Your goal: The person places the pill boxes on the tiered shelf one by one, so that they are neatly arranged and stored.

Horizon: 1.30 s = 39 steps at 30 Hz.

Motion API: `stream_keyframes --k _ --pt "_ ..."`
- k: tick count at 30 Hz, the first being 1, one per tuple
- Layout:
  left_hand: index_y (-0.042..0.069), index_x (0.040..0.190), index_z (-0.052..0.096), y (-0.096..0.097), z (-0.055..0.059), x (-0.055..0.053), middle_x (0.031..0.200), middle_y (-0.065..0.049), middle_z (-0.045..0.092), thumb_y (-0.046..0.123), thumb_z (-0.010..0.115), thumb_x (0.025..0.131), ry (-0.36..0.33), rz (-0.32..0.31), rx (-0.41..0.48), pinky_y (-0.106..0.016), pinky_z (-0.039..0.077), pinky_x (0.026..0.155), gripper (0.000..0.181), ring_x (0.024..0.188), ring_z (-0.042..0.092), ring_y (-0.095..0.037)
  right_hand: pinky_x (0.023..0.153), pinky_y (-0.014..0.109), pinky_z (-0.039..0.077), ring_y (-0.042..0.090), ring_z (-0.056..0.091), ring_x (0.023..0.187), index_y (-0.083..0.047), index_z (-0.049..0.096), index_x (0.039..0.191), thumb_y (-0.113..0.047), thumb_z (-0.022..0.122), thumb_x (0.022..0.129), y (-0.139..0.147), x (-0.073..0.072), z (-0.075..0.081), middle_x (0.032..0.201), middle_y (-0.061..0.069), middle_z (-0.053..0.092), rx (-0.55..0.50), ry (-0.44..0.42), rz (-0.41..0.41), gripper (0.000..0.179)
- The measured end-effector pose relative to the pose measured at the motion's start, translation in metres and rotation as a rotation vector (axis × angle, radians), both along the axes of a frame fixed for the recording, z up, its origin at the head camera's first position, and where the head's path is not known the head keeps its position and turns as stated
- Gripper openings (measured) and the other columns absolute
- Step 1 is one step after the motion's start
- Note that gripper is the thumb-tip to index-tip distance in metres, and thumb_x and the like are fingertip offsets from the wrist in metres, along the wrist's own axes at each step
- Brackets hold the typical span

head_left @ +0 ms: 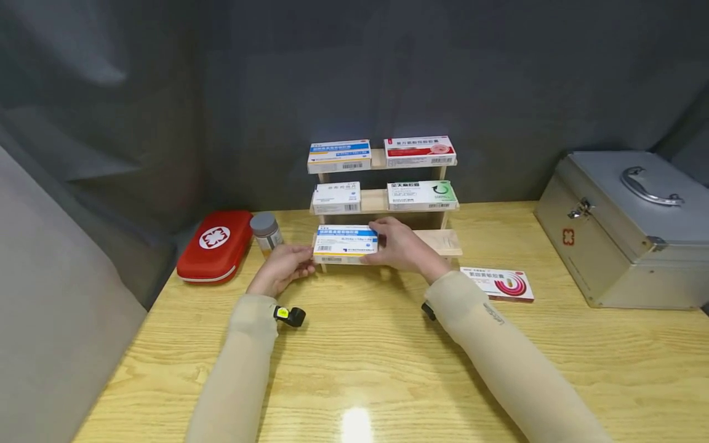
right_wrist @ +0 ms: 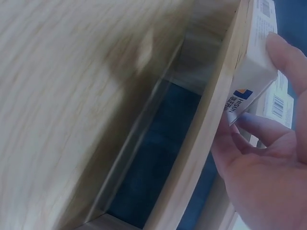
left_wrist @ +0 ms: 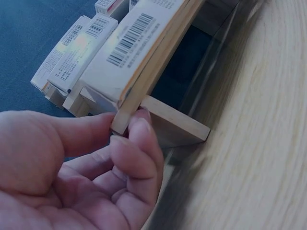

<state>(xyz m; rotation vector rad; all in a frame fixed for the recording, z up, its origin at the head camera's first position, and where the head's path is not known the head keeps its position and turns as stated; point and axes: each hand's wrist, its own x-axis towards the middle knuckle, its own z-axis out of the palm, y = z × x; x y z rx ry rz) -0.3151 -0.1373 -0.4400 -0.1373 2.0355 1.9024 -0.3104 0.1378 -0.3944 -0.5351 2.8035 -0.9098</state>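
A blue-and-white medicine box lies at the left end of the lowest step of a three-tier wooden rack. My right hand holds this box by its right end, thumb at the front and fingers behind, as the right wrist view also shows. At the rack's left side, my left hand pinches the end of the lowest wooden board between thumb and fingers, right beside the box's corner. Two boxes stand on each upper tier, among them a red-and-white box and a green-and-white box.
A red zipped case and a grey-lidded bottle stand left of the rack. Right of it, a pink-and-white medicine box lies flat on the table, partly behind the right forearm. A silver metal case stands at the far right.
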Motion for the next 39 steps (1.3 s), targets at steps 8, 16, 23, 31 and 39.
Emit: stream_keyframes --k 8,16,23,31,39 --pt "-0.011 0.133 0.052 0.001 0.000 0.001 0.097 -0.013 0.062 0.011 0.051 0.104 0.007 0.001 -0.007 -0.019 0.051 0.065 0.036 0.072 0.061 -0.013 0.109 0.042 0.038 0.029 0.043 0.135 -0.006 0.041 0.150 -0.041 0.084 0.080 0.001 -0.004 -0.003 0.154 0.014 0.035 -0.049 -0.028 0.002 0.090" --pt "-0.010 0.133 0.053 0.000 0.002 0.002 0.100 -0.014 0.062 0.011 0.051 0.104 0.003 -0.006 -0.013 -0.020 0.052 0.066 0.036 0.074 0.061 -0.014 0.112 0.045 0.032 0.033 0.033 0.141 -0.008 0.040 0.151 -0.042 0.083 0.080 0.000 -0.006 -0.005 0.156 0.014 0.033 -0.048 -0.033 -0.008 0.089" --pt "-0.011 0.132 0.053 0.001 0.002 0.003 0.097 -0.012 0.063 0.010 0.051 0.104 0.011 -0.008 0.004 -0.019 0.052 0.065 0.036 0.073 0.061 -0.014 0.113 0.044 0.032 0.032 0.033 0.141 -0.007 0.040 0.151 -0.043 0.083 0.080 0.000 -0.006 -0.006 0.156 0.013 0.033 -0.048 -0.033 -0.005 0.090" --pt "-0.012 0.133 0.052 0.003 0.001 0.003 0.096 -0.012 0.063 0.010 0.052 0.104 0.013 -0.014 0.011 -0.020 0.052 0.065 0.037 0.072 0.061 -0.014 0.112 0.044 0.033 0.031 0.036 0.139 -0.009 0.035 0.153 -0.045 0.081 0.082 0.005 -0.001 -0.003 0.157 0.014 0.030 -0.039 -0.047 0.000 0.093" --pt "-0.012 0.134 0.051 0.002 0.002 0.003 0.099 -0.013 0.062 0.010 0.051 0.104 0.008 -0.003 0.010 -0.019 0.052 0.065 0.037 0.072 0.061 -0.013 0.110 0.048 0.035 0.035 0.044 0.134 -0.007 0.038 0.152 -0.042 0.078 0.085 0.029 0.026 0.022 0.157 0.016 0.031 0.001 0.014 0.042 0.086"
